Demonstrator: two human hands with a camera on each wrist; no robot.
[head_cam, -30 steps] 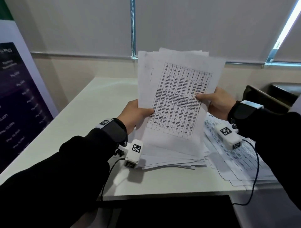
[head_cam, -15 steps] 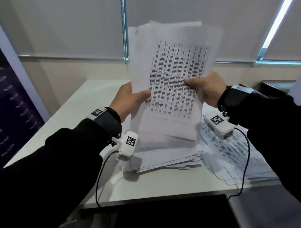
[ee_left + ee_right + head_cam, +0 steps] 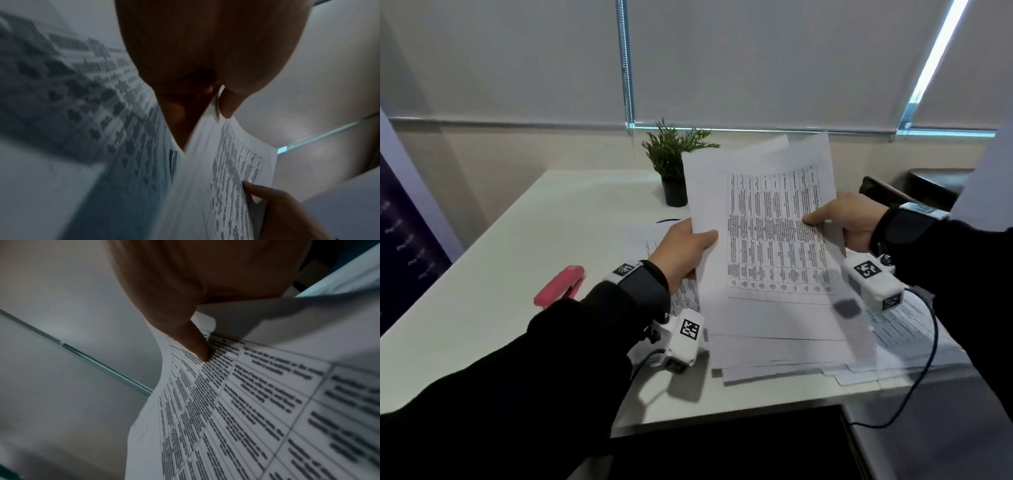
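Lowered and tipped toward the right side of the frame since half a second ago, the sheaf of printed sheets (image 3: 767,246) no longer blocks the middle of the head view, so the small potted plant (image 3: 674,161) behind it now shows. The left hand (image 3: 681,250) grips the sheaf's left edge, thumb laid over the front page. The right hand (image 3: 849,222) pinches the right edge, thumb pressed on the printed table; both wrist views confirm the paper caught between thumb and fingers. The sheaf hangs above the white worktop (image 3: 534,240), its blurred lower edge coming down toward more pages (image 3: 774,370) fanned out at the lower centre; whether it touches them I cannot tell. As a judgement, gathering is done but squaring is not: the sheaf's top corners are stepped and its sheets are not flush. Further loose printed pages (image 3: 904,329) lie at the lower right, under the right wrist. A red stapler (image 3: 560,286) rests untouched at the left of the frame, well apart from the sheaf, so any fastening is yet to come.
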